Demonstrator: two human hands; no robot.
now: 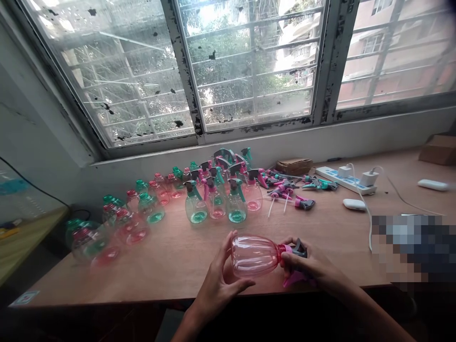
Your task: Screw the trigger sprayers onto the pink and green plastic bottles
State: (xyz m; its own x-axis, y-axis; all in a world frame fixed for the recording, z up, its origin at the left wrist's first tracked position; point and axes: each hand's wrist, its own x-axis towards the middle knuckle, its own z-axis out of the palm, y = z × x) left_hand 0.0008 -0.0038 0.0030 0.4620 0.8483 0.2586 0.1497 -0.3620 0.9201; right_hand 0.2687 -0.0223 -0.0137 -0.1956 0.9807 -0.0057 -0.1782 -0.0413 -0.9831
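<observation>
A clear pink spray bottle [253, 255] lies on its side just above the near edge of the wooden table [178, 256]. My left hand [217, 280] wraps around its round body from below and behind. My right hand [309, 267] grips the pink and grey trigger head [295, 259] at the bottle's neck, fingers closed round the collar. The pink trigger lever sticks out below my right fingers.
Assembled pink and green spray bottles [217, 199] stand in a cluster mid-table. Bottles without heads [117, 221] line up to the left. Loose trigger heads [288, 187] lie to the right. A power strip [344, 179] with chargers, white devices, cardboard boxes and a window sit behind.
</observation>
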